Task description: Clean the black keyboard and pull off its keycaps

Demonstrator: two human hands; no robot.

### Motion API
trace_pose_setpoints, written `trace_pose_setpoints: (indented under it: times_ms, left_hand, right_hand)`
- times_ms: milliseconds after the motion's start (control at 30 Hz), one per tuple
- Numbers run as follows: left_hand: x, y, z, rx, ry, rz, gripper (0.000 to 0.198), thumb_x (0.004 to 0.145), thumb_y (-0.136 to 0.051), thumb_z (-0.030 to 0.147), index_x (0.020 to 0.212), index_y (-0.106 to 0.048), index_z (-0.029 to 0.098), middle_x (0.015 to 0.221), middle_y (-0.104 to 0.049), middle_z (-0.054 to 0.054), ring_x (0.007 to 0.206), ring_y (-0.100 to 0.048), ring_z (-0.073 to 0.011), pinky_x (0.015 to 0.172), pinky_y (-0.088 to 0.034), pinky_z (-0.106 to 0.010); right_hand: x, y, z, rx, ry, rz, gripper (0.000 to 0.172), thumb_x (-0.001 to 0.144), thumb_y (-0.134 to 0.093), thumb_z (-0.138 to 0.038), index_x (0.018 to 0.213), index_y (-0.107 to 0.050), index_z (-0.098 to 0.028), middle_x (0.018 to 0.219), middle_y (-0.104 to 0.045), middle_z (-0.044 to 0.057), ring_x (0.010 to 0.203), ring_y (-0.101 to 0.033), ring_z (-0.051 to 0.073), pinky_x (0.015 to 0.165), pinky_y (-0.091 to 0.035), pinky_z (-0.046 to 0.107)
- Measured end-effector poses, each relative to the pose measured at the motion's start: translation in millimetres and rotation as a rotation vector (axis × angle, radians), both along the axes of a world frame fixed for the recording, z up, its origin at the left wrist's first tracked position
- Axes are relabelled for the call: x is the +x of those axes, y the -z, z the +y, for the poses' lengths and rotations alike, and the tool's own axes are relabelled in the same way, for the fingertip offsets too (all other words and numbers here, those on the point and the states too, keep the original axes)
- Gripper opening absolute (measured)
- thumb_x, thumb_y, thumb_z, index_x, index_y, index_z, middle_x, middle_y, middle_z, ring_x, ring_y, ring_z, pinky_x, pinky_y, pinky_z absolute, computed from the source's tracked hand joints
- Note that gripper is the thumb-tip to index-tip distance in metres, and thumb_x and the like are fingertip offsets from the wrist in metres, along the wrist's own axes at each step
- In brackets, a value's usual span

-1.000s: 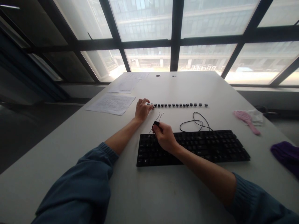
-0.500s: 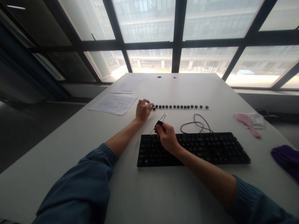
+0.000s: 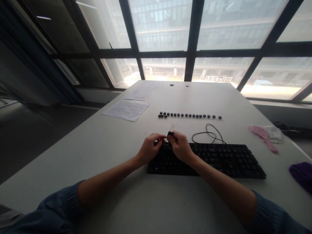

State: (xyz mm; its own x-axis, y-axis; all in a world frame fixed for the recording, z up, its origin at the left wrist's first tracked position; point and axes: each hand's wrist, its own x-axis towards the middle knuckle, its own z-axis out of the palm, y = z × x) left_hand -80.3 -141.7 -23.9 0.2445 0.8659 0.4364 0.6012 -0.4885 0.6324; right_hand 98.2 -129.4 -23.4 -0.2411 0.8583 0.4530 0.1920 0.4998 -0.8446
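Observation:
Over the upper left of a black keyboard (image 3: pixel 227 160), my right hand (image 3: pixel 180 146) is closed around the black handle of a wire keycap puller (image 3: pixel 170 133). One pair of its thin wire ends points away from me; the other pair points down at the keys. My left hand (image 3: pixel 149 148) is beside it, fingers pinched at the puller's lower end. Whatever is between those fingertips is too small to make out. Beyond both hands, several black keycaps (image 3: pixel 186 115) stand in a line on the white table, with a short second row at the left end.
A looped black cable (image 3: pixel 207 131) lies behind the keyboard. Printed sheets (image 3: pixel 126 110) are at the table's left edge. On the right are a pink hairbrush (image 3: pixel 264 136), a crumpled white tissue or bag (image 3: pixel 276 134) and a purple cloth (image 3: pixel 302 175). Windows stand behind the table.
My left hand has left the keycap row and come back toward me, meeting the puller at the keyboard. My right hand still holds the puller. The camera view has shifted slightly.

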Motion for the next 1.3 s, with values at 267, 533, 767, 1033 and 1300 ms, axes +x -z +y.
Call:
trace_pose_setpoints:
  times_ms: [267,533,767,1033,1300]
  left_hand:
    - [6,5.9,-8,-0.002,0.01,-0.029,0.022,0.086,-0.053,0.01,0.095,-0.068,0.023,0.091,-0.07,-0.004,0.09,-0.062,-0.0227,0.084,-0.051,-0.039]
    - [4,8.2,-9,-0.02,0.014,-0.038,0.019,0.084,-0.055,0.008,0.087,-0.066,0.023,0.086,-0.068,-0.002,0.087,-0.061,-0.0216,0.082,-0.05,-0.037]
    - [4,8.0,-8,-0.006,0.007,-0.04,0.013,0.085,-0.056,0.012,0.079,-0.064,0.021,0.081,-0.066,-0.002,0.082,-0.06,-0.0207,0.077,-0.05,-0.035]
    - [2,7.2,-12,-0.006,0.055,-0.057,0.02,0.08,-0.054,0.008,0.089,-0.066,0.022,0.088,-0.068,-0.003,0.088,-0.061,-0.0223,0.083,-0.05,-0.037]
    - [5,1.3,-21,0.004,0.062,0.209,0.018,0.08,-0.06,0.017,0.097,-0.062,0.021,0.1,-0.064,-0.005,0.099,-0.057,-0.0249,0.093,-0.044,-0.041]
  right_hand:
    - [-1,5.3,-3,0.018,-0.046,-0.105,0.026,0.095,-0.05,-0.026,0.072,-0.058,-0.019,0.074,-0.061,0.002,0.07,-0.052,0.017,0.067,-0.039,0.029]
    - [0,3.5,-3,0.02,-0.102,-0.159,0.027,0.096,-0.05,-0.024,0.07,-0.055,-0.02,0.072,-0.057,0.001,0.068,-0.051,0.016,0.065,-0.038,0.028]
    - [1,4.7,-8,0.093,-0.155,-0.251,0.022,0.097,-0.051,-0.022,0.076,-0.059,-0.02,0.08,-0.058,0.003,0.072,-0.053,0.016,0.068,-0.041,0.028]
    - [4,5.6,-13,0.179,-0.152,-0.26,0.018,0.097,-0.051,-0.021,0.082,-0.061,-0.021,0.082,-0.059,0.004,0.075,-0.054,0.018,0.07,-0.041,0.029]
    - [3,7.2,-11,0.162,-0.132,-0.188,0.022,0.096,-0.052,-0.019,0.074,-0.053,-0.021,0.078,-0.056,0.002,0.07,-0.051,0.016,0.066,-0.038,0.028]
